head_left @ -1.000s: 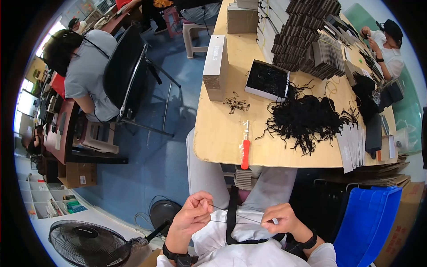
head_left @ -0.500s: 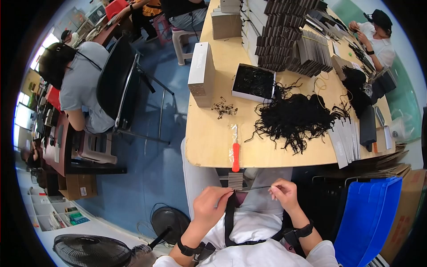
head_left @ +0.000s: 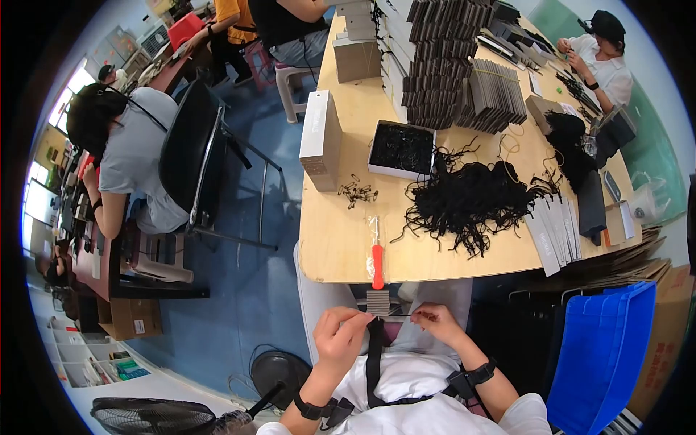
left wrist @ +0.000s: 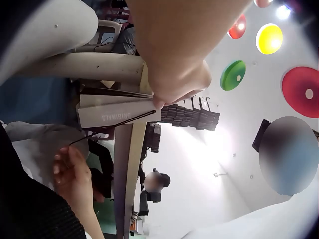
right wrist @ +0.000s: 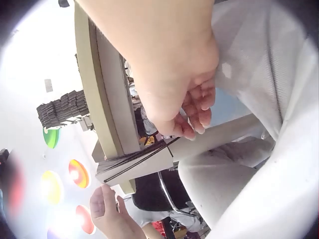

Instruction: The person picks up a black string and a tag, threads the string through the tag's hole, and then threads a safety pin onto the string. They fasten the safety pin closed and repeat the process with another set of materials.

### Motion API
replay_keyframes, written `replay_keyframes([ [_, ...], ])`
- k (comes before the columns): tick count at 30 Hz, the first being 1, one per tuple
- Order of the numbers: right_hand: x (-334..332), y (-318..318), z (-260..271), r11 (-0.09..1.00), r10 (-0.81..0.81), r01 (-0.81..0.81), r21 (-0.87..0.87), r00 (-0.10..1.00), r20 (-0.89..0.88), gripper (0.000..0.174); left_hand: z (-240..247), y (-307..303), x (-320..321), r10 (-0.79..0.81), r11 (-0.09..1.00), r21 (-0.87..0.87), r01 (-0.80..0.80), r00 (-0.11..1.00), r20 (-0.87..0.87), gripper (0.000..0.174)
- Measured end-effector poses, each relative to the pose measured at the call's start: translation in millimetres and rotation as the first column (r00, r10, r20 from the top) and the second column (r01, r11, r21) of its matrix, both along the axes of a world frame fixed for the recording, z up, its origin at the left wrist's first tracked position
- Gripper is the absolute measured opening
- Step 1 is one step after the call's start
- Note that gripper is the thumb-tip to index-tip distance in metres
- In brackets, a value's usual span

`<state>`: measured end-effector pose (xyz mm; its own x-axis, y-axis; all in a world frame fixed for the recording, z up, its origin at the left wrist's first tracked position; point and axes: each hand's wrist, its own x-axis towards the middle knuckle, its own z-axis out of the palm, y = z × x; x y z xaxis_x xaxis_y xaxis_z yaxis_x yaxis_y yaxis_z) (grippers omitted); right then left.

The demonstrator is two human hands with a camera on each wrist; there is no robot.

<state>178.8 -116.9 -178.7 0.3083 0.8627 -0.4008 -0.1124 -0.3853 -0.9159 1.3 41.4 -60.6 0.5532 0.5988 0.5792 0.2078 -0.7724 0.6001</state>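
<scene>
A thin black cord (left wrist: pixel 130 120) stretches between both hands over the lap. My left hand (head_left: pixel 341 338) pinches one end between thumb and fingertips, right by a stack of grey-edged white tags (head_left: pixel 378 299) set between the knees. Opposite it, my right hand (head_left: pixel 438 322) pinches the cord's other end, its remaining fingers loosely curled. The left wrist view shows the top tag (left wrist: pixel 117 113), lettered ORIGINALS, behind the cord. On the table lie a heap of black cords (head_left: pixel 471 206), an open box of black cords (head_left: pixel 401 147) and some small dark safety pins (head_left: pixel 357 193).
The wooden table's edge (head_left: pixel 330 278) runs just beyond the hands, with a red-handled tool (head_left: pixel 377 267) lying near it. Tall stacks of tags (head_left: pixel 438 72) stand farther back. A blue bin (head_left: pixel 598 355) is at the right, a black fan (head_left: pixel 152 417) at lower left. Other people sit nearby.
A loop of cord was held wide between the hands. The left hand has moved right and forward to the tag stack; the right hand went forward, then came left nearer to it.
</scene>
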Motion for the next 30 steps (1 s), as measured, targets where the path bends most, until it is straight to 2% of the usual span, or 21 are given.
replay_keyframes([
  [2, 1, 0, 3, 0.999, 0.021, -0.021, -0.038, 1.0, -0.011, 0.013, 1, 0, 0, 0.002, 1.0, -0.007, -0.002, 1.0, 0.007, 0.026],
  [7, 0, -1, 2, 0.999, 0.021, -0.022, -0.035, 0.999, -0.036, 0.013, 1, -6, -4, 0.046, 0.986, 0.162, -0.035, 0.997, -0.066, 0.03],
  [11, -5, -2, -4, 1.0, -0.01, 0.012, 0.023, 0.998, -0.063, 0.016, 5, -7, -3, 0.062, 0.985, 0.168, -0.047, 0.995, -0.084, 0.035],
  [14, -6, -3, -5, 0.999, 0.007, -0.003, 0.045, 0.998, -0.07, 0.015, 6, -8, 0, 0.077, 0.99, 0.128, -0.063, 0.99, -0.114, 0.032],
  [16, -7, -3, -4, 1.0, 0.006, -0.005, 0.015, 0.998, -0.064, 0.014, 11, -10, 5, 0.095, 0.992, -0.073, -0.102, 0.991, -0.097, 0.024],
  [20, -7, -3, -4, 1.0, -0.018, 0.02, 0.014, 0.996, -0.09, 0.016, 10, -16, -3, 0.052, 0.996, -0.067, -0.063, 0.987, -0.153, 0.019],
  [23, -7, -5, 1, 0.999, -0.031, 0.032, 0.005, 0.987, -0.156, 0.018, 2, -22, -6, -0.025, 0.999, -0.023, 0.022, 0.985, -0.171, 0.017],
  [25, -7, -6, 2, 1.0, 0.017, -0.019, -0.018, 0.995, -0.099, 0.02, -6, -24, -6, 0.015, 0.967, -0.252, -0.041, 0.994, -0.107, 0.014],
  [30, -10, -7, 7, 1.0, -0.003, 0.003, -0.004, 0.995, -0.096, 0.02, -2, -24, -3, 0.015, 0.956, -0.289, -0.047, 0.994, -0.113, 0.012],
])
